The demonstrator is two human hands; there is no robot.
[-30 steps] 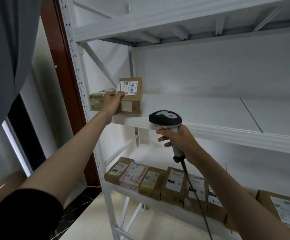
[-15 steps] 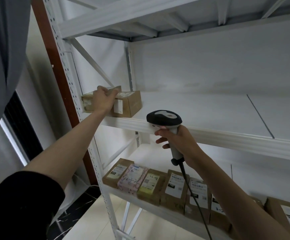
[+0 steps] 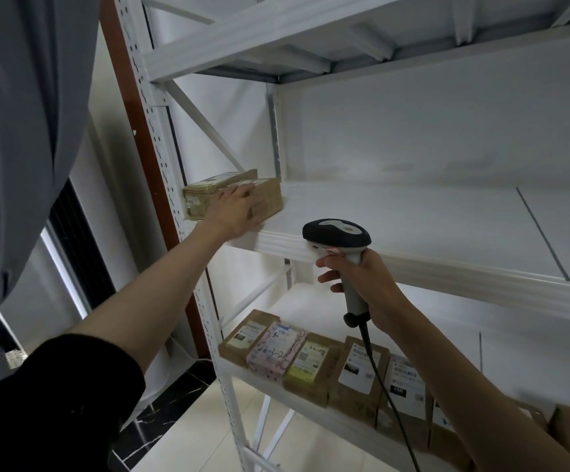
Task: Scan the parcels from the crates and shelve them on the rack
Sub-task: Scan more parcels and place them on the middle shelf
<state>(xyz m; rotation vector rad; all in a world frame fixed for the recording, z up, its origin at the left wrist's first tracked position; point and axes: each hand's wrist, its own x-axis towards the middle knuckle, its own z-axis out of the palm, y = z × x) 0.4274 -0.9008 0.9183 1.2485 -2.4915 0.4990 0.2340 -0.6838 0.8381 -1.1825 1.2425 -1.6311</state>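
The left hand [image 3: 234, 207] lies flat against a brown cardboard parcel [image 3: 266, 197], fingers straight, at the left end of the smooth white metal shelf [image 3: 413, 233]; a second box [image 3: 205, 195] sits just left. The right hand [image 3: 362, 284] clenches a black-headed scanner [image 3: 336, 235] by its curved grey handle. Labelled parcels [image 3: 311, 362] line the lower shelf.

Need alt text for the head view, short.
A person's left hand rests on a brown parcel at the left end of a white rack shelf, while the right hand grips a corded barcode scanner. Labelled parcels line the shelf below.
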